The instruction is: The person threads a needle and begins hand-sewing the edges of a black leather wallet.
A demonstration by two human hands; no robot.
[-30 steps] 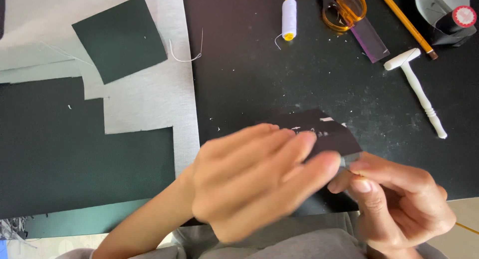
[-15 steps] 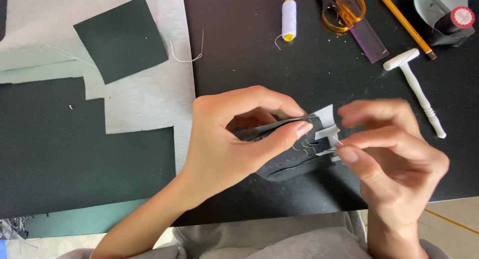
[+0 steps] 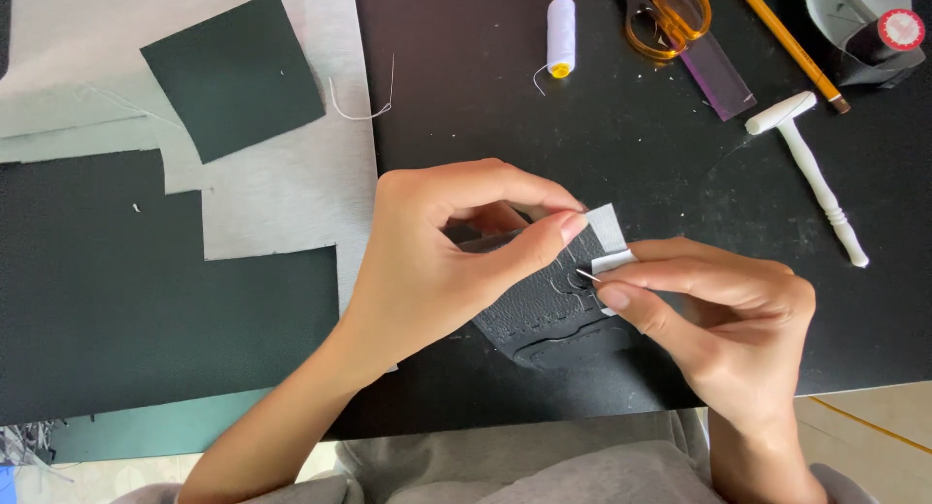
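My left hand (image 3: 442, 252) pinches the top edge of a small dark leather piece (image 3: 549, 310) with stitched seams and a pale grey backing, holding it just above the black mat (image 3: 602, 154). My right hand (image 3: 723, 319) meets it from the right, thumb and forefinger closed on a thin needle (image 3: 585, 274) whose tip rests at the piece's right edge, beside a white corner of backing.
A white thread spool (image 3: 560, 33), orange-handled scissors (image 3: 665, 14), a purple ruler (image 3: 718, 72), a pencil (image 3: 786, 43) and a white T-handled tool (image 3: 811, 164) lie at the back. Dark green leather sheets (image 3: 233, 72) lie on grey fabric (image 3: 282, 203) at the left.
My left hand has turned from lying over the piece to pinching its top edge. My right hand came up with the needle to the piece's right edge.
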